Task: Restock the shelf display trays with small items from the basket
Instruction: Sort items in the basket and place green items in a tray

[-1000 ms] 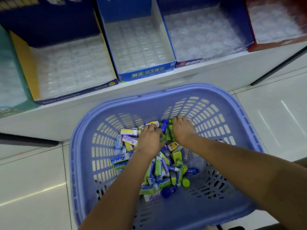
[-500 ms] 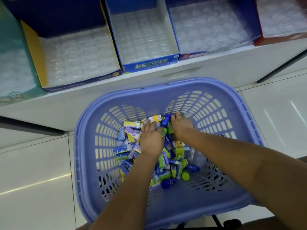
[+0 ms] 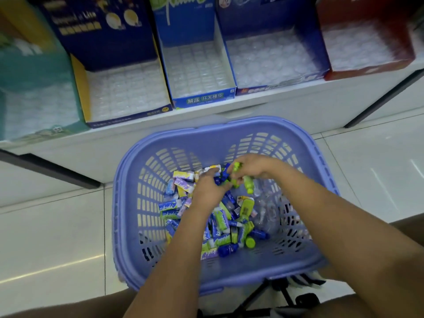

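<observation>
A purple slotted basket (image 3: 128,203) stands on the floor below the shelf, holding a heap of small items (image 3: 220,223): little green and blue bottles and small boxes. My right hand (image 3: 254,167) is lifted a little above the heap and grips small green bottles (image 3: 247,184), with a blue one beside them. My left hand (image 3: 207,188) lies palm down on the heap with its fingers curled into the items; what it grips is hidden. Above, on the shelf, stand display trays with clear dimpled liners: a dark blue one (image 3: 128,92), a light blue one (image 3: 199,72) and another blue one (image 3: 273,60).
A teal tray (image 3: 34,99) is at the far left and a red tray (image 3: 367,49) at the far right. The white shelf front (image 3: 286,111) rises right behind the basket. Pale floor tiles (image 3: 50,237) lie on both sides. Dark stool legs (image 3: 275,299) show under the basket.
My right hand has risen out of the heap with green bottles in its grip. The left hand stays on the heap. The view has tilted up, showing more of the trays.
</observation>
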Demonstrator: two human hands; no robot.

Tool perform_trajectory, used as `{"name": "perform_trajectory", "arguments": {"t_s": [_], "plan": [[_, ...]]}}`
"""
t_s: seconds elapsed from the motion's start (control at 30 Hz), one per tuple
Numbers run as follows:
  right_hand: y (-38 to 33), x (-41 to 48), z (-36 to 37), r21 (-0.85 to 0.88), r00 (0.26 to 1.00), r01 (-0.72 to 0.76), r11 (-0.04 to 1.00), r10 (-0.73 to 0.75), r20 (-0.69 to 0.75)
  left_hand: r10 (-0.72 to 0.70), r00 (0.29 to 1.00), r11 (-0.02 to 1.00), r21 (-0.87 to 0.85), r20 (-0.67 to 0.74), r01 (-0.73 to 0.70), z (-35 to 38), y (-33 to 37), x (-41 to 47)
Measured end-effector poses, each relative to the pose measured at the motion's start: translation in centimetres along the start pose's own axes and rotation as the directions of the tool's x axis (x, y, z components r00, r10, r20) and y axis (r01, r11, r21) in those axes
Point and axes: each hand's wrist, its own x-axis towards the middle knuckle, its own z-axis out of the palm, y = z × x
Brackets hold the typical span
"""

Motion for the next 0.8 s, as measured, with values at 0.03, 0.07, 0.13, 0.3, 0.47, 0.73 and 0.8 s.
{"name": "perform_trajectory", "arguments": {"t_s": [0.03,0.07,0.13,0.3,0.47,0.73,0.8], "plan": [[-0.9,-1.3,-0.6,0.155,0.997,0.037,0.987,-0.047,0.065,0.015,0.999,0.993,-0.114,0.045,-0.009,-0.6,1.3,-0.1],[-1.7,-2.6,-1.2,0.237,0.993,0.075,0.969,-0.094,0.069,0.038,0.995,0.977,-0.21,0.097,-0.017,-1.3,2.7,-0.3],[-3.2,-4.9,-2.4,0.285,0.988,0.148,0.947,-0.157,0.008,0.103,0.972,0.93,-0.367,0.211,-0.019,-2.9,5.1,-0.7],[-7.4,-9.9,-3.9,0.304,0.955,0.286,0.909,-0.296,-0.013,0.197,0.921,0.84,-0.543,0.336,0.019,-6.8,9.1,-3.1],[-9.9,-13.0,-3.7,0.309,0.922,0.387,0.869,-0.364,-0.13,0.032,0.992,0.824,-0.565,0.125,0.045,-8.6,10.0,-4.7],[-11.7,-12.8,-2.6,0.327,0.88,0.464,0.823,-0.387,-0.275,0.054,0.987,0.831,-0.554,0.153,0.041,-9.9,10.5,-5.6],[-11.8,-12.5,-3.3,0.473,0.861,0.492,0.731,-0.329,-0.388,0.022,0.994,0.809,-0.586,0.106,0.044,-10.4,9.9,-5.4]]}}
